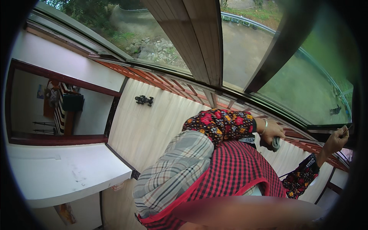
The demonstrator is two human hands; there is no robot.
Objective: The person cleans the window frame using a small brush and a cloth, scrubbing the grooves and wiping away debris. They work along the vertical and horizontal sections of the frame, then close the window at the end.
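My left hand (270, 131), with a bracelet at its wrist, is closed around a bunched grey-green cloth (275, 144). It is held below the dark window frame (281, 108), close to the reddish slatted railing (294, 134). Farther right, my right hand (335, 141) is raised beside the lower corner of the greenish window pane (320, 86). Its fingers are pinched together at the dark frame there; what they grip is too small to make out. Floral sleeves cover both arms, with a plaid oversleeve (174, 165) on the left, over a red-and-black checked apron (234, 165).
A small black toy vehicle (144, 100) lies on the pale wood-look floor (134, 122). At the left, a white ledge (73, 170) juts out below an opening with a dark red frame (57, 140). A thick window post (195, 38) rises between the panes.
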